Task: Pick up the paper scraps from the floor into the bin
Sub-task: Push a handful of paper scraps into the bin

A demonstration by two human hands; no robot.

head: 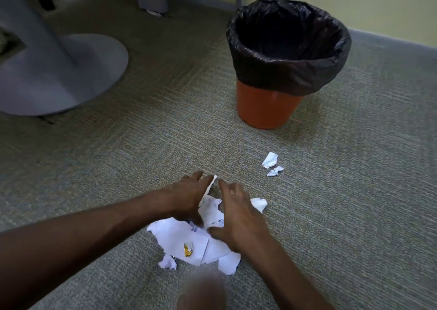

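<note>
A heap of torn white paper scraps (189, 241) lies on the carpet in front of me, with a small gold wrapper (188, 249) on top. My left hand (186, 196) and my right hand (236, 217) rest on the heap, fingers spread, cupping it from either side. A white scrap stands up between the fingertips of both hands. Two smaller scraps (272, 164) lie apart to the right. The orange bin (267, 106), lined with a black bag, stands upright beyond them.
A grey round table base (78, 73) with its column sits at the left. A yellow wall with a grey skirting (390, 40) runs behind the bin. Someone's legs and shoes show at the top left. Grey-green carpet covers the floor.
</note>
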